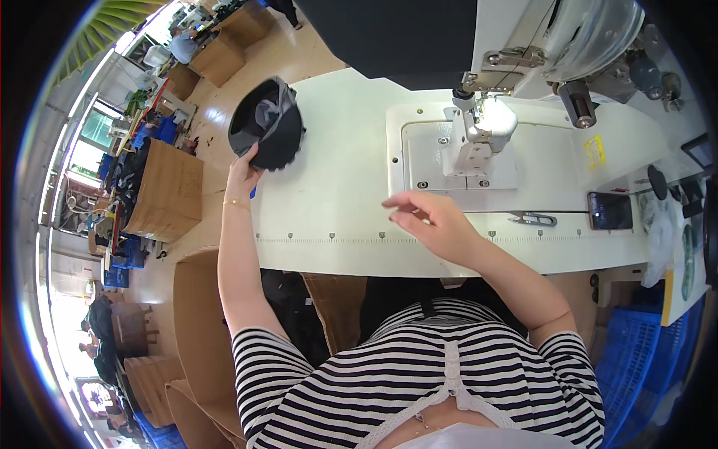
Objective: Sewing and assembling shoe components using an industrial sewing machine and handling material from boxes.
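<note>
Up at the far left corner of the white sewing table (329, 150), the left hand (245, 170) holds a black cap (267, 123) by its lower edge, fingers clamped on the fabric, the arm stretched out straight from the shoulder. The cap is raised over the table's edge with its hollow inside turned toward the camera, grey lining showing. A thin gold bracelet (236, 202) sits on that wrist.

The right hand (428, 218) hovers above the middle of the table, near its front edge, holding nothing; its fingers are spread loosely apart and point left. Just beyond it stands the sewing machine (479, 135), its needle area lit over the pale bed. To the right of the hand a pair of thread snips (533, 219) lies on the table, and further right a phone (610, 210) lies flat. Brown cardboard boxes (170, 191) stand on the floor to the left, below the cap, and a blue plastic crate (636, 352) sits at the lower right.
</note>
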{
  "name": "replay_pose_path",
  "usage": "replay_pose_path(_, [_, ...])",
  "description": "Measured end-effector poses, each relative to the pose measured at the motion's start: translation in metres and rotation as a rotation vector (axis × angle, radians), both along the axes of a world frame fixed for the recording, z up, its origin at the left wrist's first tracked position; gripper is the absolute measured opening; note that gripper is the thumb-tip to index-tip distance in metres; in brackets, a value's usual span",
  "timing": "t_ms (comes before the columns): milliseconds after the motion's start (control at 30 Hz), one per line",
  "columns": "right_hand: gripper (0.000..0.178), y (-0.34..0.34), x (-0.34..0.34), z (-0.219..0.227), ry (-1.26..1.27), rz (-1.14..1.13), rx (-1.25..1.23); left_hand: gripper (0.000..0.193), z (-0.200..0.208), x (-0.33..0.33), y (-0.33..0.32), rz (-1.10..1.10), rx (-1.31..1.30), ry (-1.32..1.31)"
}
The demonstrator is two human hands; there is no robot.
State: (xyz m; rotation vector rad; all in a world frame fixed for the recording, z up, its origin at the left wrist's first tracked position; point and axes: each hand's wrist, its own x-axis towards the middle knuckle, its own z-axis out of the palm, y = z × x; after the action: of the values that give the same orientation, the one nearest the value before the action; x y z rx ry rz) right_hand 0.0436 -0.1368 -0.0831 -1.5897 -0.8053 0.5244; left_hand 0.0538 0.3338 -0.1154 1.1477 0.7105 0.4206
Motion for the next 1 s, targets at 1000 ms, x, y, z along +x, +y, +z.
replay_pose_path(1000, [0.02, -0.041, 0.012, 0.033, 0.488, -0.268, 0.623, 0.021, 0.098, -0.061, -0.34, -0.682, 0.039, -0.406])
